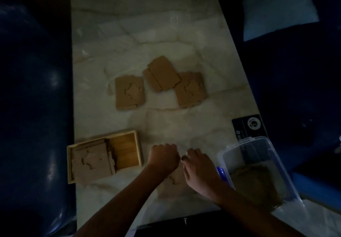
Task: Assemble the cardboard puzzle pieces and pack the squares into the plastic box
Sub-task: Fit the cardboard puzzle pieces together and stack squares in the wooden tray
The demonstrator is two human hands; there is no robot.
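A cardboard square (175, 178) lies on the marble table near its front edge, mostly hidden under my hands. My left hand (163, 158) is curled like a fist over its far left part, fingers tucked round the edge. My right hand (200, 170) rests palm down on its right part, with the fingers only slightly bent. Just right of my right hand stands the clear plastic box (276, 162), with cardboard squares (256, 185) lying inside. Three more jigsaw-cut cardboard squares lie mid-table: left (130, 92), middle (162, 74) and right (191, 90).
A wooden tray (127, 150) at the front left holds more cardboard pieces (92, 161). A black card (248, 126) lies behind the plastic box, and a blue clip (221, 173) sits at the box's left side. Dark blue seats flank the table; a white cushion (275, 7) lies far right.
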